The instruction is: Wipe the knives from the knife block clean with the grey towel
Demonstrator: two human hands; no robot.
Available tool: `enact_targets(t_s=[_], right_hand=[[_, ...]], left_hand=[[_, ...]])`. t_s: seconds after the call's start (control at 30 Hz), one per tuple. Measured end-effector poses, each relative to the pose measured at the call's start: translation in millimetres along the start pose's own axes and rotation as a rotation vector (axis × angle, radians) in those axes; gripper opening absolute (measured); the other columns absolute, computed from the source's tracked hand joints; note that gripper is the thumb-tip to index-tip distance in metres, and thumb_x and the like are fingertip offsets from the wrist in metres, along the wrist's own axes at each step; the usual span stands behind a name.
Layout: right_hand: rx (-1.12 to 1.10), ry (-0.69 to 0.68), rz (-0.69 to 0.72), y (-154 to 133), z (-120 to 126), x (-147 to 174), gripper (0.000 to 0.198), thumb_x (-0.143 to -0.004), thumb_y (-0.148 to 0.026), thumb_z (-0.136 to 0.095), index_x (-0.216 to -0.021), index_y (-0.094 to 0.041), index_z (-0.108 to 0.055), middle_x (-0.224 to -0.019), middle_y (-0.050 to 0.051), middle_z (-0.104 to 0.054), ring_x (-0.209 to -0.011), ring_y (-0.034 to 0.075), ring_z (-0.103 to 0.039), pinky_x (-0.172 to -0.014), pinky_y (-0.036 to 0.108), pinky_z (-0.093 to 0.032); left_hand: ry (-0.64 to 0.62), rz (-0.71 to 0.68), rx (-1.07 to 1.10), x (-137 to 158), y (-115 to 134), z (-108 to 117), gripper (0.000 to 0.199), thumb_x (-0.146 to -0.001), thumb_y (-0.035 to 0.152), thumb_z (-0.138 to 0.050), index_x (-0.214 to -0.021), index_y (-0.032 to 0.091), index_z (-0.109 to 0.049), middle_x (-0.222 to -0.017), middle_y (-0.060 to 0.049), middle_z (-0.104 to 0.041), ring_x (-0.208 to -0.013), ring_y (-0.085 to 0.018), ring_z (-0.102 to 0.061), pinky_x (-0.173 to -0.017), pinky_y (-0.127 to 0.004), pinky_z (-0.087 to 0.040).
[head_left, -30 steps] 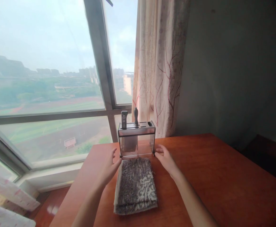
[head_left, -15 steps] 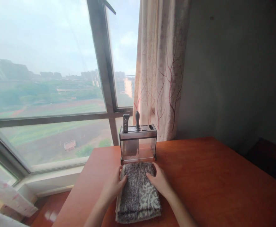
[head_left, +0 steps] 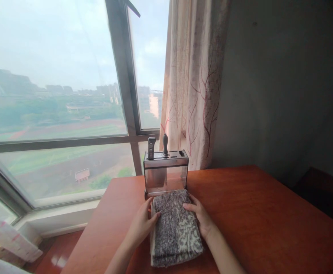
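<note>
big window (head_left: 55, 95), curtain (head_left: 195, 83), wooden table (head_left: 263, 213)

Beyond the hands, a clear knife block (head_left: 165, 173) with two dark handles (head_left: 151, 147) stands on the reddish wooden counter (head_left: 255, 213). Behind it hangs a branch-patterned curtain (head_left: 193, 83) beside a large window (head_left: 55, 99).

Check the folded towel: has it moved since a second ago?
Yes. The folded towel, gripped by left hand and right hand, has turned; its far edge now meets the knife block.
</note>
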State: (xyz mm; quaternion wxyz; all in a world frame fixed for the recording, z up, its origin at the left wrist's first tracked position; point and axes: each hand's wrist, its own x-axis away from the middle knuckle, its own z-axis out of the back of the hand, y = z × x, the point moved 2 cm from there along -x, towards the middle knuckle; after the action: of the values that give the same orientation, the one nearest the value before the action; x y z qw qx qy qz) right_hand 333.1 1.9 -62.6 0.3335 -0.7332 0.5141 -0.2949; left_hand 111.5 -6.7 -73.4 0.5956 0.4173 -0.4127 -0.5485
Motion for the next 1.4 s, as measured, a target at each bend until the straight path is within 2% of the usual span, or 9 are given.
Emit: enact_targets(t_s=[0.13,0.2,0.37,0.57,0.7,0.9,1.07,1.23,1.4], right_hand=[[-0.065,-0.043,0.036,-6.1,-5.4,7.5,0.046,-0.065,-0.025,-0.063,-0.111,-0.020,-0.060,-0.104,0.008,-0.071,-0.093,0.028,-0.066,-0.083,0.041,-0.049],[-0.082,-0.020,0.028,-6.2,-2.9,8.4,0.046,-0.067,-0.030,-0.060,-0.112,-0.020,-0.060,-0.105,0.009,-0.071,-0.093,0.029,-0.066,-0.083,0.043,-0.049],[-0.047,0.052,0.013,-4.2,3.9,5.6,0.051,-0.072,-0.043,-0.059,-0.117,-0.019,-0.058,-0.101,0.011,-0.072,-0.092,0.031,-0.067,-0.083,0.047,-0.048],[-0.035,-0.003,0.027,-3.2,0.6,4.6,0.053,-0.078,-0.052,-0.058,-0.119,-0.019,-0.058,-0.099,0.011,-0.072,-0.094,0.031,-0.066,-0.085,0.048,-0.046],[-0.008,-0.022,-0.066,5.9,1.2,5.0,0.057,-0.076,-0.064,-0.056,-0.116,-0.024,-0.061,-0.095,0.010,-0.072,-0.101,0.032,-0.063,-0.087,0.050,-0.044],[0.010,0.057,-0.098,19.3,7.4,6.9,0.058,-0.074,-0.070,-0.054,-0.113,-0.029,-0.062,-0.097,0.009,-0.072,-0.108,0.032,-0.060,-0.089,0.049,-0.044],[0.014,-0.091,-0.120,12.4,4.6,11.5,0.069,-0.066,-0.075,-0.059,-0.109,-0.021,-0.064,-0.097,0.011,-0.072,-0.105,0.033,-0.062,-0.089,0.048,-0.045],[-0.035,-0.178,-0.190,9.4,-8.6,11.9,0.050,-0.068,-0.048,-0.073,-0.104,-0.015,-0.065,-0.092,0.012,-0.073,-0.097,0.032,-0.066,-0.087,0.047,-0.047],[-0.117,-0.098,-0.229,15.7,-12.6,5.7,0.034,-0.074,-0.031,-0.065,-0.103,-0.011,-0.065,-0.090,0.012,-0.073,-0.089,0.028,-0.069,-0.084,0.042,-0.050]], left_hand=[[0.007,-0.043,0.221,-2.3,2.7,-6.4,0.077,-0.066,0.043,-0.073,-0.133,0.019,-0.043,-0.122,-0.014,-0.060,-0.106,-0.029,-0.060,-0.084,-0.036,-0.050],[-0.047,-0.027,0.376,0.0,8.0,-14.2,0.078,-0.066,0.043,-0.074,-0.134,0.020,-0.041,-0.126,-0.014,-0.059,-0.111,-0.029,-0.058,-0.090,-0.036,-0.048],[-0.254,0.186,0.703,21.1,27.9,-37.1,0.056,-0.065,0.039,-0.077,-0.114,0.018,-0.060,-0.107,-0.013,-0.070,-0.100,-0.032,-0.065,-0.088,-0.042,-0.050],[-0.268,0.271,0.875,33.5,37.4,-32.7,0.039,-0.070,0.029,-0.074,-0.105,0.016,-0.061,-0.095,-0.012,-0.074,-0.086,-0.029,-0.070,-0.081,-0.041,-0.053],[-0.258,0.301,0.972,32.2,33.0,-24.5,0.043,-0.072,0.031,-0.071,-0.110,0.017,-0.059,-0.096,-0.012,-0.074,-0.088,-0.031,-0.070,-0.079,-0.041,-0.055],[-0.269,0.305,0.971,31.2,34.0,-21.1,0.046,-0.071,0.030,-0.071,-0.113,0.017,-0.057,-0.095,-0.011,-0.074,-0.088,-0.030,-0.070,-0.076,-0.040,-0.056],[-0.173,0.294,0.831,25.3,33.9,-19.4,0.039,-0.069,0.030,-0.074,-0.103,0.019,-0.058,-0.088,-0.007,-0.074,-0.083,-0.027,-0.071,-0.075,-0.038,-0.055],[-0.138,0.244,0.697,18.0,26.4,-19.8,0.050,-0.066,0.034,-0.076,-0.109,0.016,-0.059,-0.087,-0.008,-0.074,-0.083,-0.029,-0.070,-0.071,-0.038,-0.054],[-0.112,0.146,0.527,10.3,20.6,-14.5,0.050,-0.064,0.037,-0.075,-0.107,0.016,-0.061,-0.091,-0.009,-0.073,-0.089,-0.031,-0.067,-0.074,-0.038,-0.053]])
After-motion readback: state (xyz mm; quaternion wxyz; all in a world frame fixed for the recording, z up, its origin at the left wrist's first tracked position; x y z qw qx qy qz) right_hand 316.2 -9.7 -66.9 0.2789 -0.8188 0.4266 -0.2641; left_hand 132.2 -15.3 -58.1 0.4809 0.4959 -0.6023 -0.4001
